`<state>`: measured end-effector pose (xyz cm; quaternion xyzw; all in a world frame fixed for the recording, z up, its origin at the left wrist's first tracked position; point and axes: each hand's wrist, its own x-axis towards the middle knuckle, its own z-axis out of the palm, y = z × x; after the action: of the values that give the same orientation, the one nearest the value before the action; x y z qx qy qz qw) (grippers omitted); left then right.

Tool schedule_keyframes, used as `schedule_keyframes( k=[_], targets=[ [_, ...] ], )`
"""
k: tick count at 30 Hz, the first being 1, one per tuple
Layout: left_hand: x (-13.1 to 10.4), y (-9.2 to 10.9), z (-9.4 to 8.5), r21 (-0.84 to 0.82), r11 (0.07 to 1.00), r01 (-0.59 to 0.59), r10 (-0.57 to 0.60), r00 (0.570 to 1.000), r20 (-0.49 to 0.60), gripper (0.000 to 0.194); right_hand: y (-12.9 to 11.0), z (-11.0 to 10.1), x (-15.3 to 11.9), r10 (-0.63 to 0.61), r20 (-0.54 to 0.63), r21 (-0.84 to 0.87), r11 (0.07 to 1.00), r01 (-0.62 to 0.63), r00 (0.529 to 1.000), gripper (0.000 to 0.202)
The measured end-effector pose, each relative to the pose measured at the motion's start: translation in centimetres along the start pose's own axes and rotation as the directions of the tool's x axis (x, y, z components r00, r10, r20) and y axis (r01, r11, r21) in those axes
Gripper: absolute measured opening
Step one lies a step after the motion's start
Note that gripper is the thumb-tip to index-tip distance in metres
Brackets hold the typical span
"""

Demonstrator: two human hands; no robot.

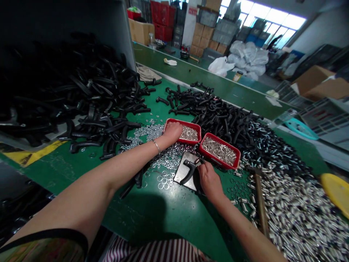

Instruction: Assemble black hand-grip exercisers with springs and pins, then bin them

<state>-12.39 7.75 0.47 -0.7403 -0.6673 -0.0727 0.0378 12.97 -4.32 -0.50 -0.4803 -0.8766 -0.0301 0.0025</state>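
My left hand reaches into the left red tray, fingers bent down and closed among small metal parts; what its fingertips pinch is hidden. A black curved handle rests over a flat metal plate on the table. My right hand is closed at the handle's upper right end, where a small metal sleeve shows by the fingertips. Beside it stands a second red tray, filled with small metal pins. Loose metal rings lie left of the plate.
Black handles heap up in a large bin at left and in a pile behind the trays. At right lie a hammer, many metal sleeves and a yellow plate-like object. A glove lies farther back.
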Motion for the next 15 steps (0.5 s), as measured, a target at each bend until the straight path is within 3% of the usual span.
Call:
schedule_keyframes(
  k=[3, 11, 15],
  targets=[
    [0.03, -0.04, 0.13, -0.002, 1.0, 0.0, 0.0, 1.0, -0.001, 0.034, -0.05, 0.17, -0.21, 0.013, 0.003, -0.016, 1.0, -0.013, 1.0, 0.022],
    [0.1, 0.03, 0.15, -0.011, 1.0, 0.007, -0.007, 1.0, 0.007, 0.034, 0.29, -0.56, 0.48, -0.152, 0.009, -0.061, 0.986, 0.152, 0.988, 0.025],
    [0.01, 0.05, -0.01, -0.009, 1.0, 0.014, -0.014, 1.0, 0.005, 0.033, 0.19, -0.71, 0.41, -0.157, 0.041, -0.061, 0.985, 0.16, 0.987, 0.023]
  ],
)
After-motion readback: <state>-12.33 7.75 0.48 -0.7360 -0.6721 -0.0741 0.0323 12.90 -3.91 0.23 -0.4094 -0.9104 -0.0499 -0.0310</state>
